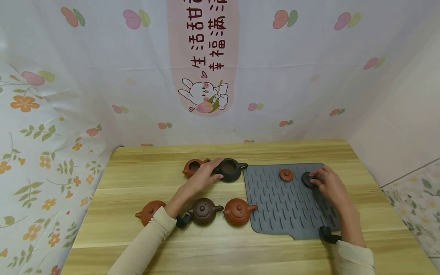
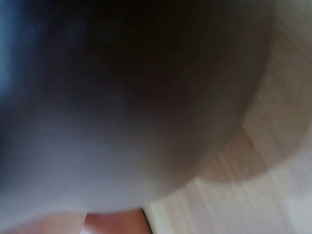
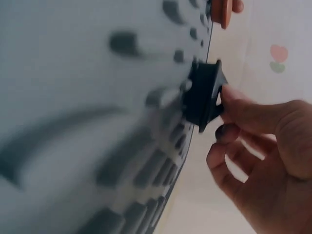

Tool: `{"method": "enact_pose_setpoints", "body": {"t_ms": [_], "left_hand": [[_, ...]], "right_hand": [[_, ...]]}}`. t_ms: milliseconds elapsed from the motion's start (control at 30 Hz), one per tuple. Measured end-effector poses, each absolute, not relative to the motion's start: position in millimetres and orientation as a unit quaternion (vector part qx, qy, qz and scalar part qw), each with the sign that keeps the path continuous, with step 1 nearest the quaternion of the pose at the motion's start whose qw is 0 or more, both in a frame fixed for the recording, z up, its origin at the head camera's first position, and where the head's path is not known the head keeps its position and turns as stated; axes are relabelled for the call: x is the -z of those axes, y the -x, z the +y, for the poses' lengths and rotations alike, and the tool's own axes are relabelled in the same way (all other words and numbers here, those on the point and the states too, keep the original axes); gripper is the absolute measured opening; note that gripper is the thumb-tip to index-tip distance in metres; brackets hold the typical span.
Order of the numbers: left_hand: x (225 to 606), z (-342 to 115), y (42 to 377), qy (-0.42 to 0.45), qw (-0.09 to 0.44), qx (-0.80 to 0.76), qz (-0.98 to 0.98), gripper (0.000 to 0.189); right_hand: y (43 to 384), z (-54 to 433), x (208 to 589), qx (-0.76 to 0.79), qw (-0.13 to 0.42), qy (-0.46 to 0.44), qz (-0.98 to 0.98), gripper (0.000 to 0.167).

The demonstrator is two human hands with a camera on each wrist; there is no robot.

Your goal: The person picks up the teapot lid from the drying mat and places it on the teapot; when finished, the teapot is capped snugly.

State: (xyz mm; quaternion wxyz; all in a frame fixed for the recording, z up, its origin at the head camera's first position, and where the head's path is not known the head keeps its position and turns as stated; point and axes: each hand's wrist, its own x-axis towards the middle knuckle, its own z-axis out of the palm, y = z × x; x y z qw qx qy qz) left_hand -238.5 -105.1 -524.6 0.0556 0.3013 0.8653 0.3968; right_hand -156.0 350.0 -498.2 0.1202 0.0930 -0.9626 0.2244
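Observation:
My right hand (image 1: 330,185) pinches a black teapot lid (image 1: 307,179) by its knob, over the right part of a grey ridged mat (image 1: 268,225). The right wrist view shows that lid (image 3: 202,95) tilted on its side in the picture, thumb and fingers at its knob. A lidless black teapot (image 1: 229,170) stands just left of the mat, its handle pointing right. The thumb and fingers of my left hand (image 1: 205,175) close around its spout side. Partly behind this hand is a lidless orange-brown teapot (image 1: 193,168). Blurred darkness fills most of the left wrist view.
An orange-brown lid (image 1: 286,175) lies on the mat left of the black one. Three lidded teapots line the front: an orange one (image 1: 150,212) partly behind the left forearm, a dark brown one (image 1: 203,211), and another orange one (image 1: 238,212) close to the mat. Printed cloth hangs behind the table.

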Motion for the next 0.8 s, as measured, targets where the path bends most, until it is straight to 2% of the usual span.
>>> {"method": "enact_pose_setpoints", "body": {"t_ms": [133,300,433,800], "left_hand": [[520.2,-104.1,237.3,-0.297,0.062,-0.388,0.87,0.063],[525.5,-104.5,240.1,-0.291,0.07,-0.391,0.87,0.065],[537.5,-104.4,244.7,-0.299,0.055,-0.404,0.863,0.065],[539.3,-104.4,245.1,-0.306,0.043,-0.373,0.875,0.064]], "right_hand": [[160.7,357.0,495.3,-0.218,0.078,-0.104,-0.967,0.015],[166.7,364.8,494.9,-0.203,0.055,-0.132,-0.969,0.017],[170.5,370.2,493.7,-0.197,0.042,-0.148,-0.968,0.017],[171.5,340.8,470.8,-0.244,0.058,-0.141,-0.958,0.014]]}}
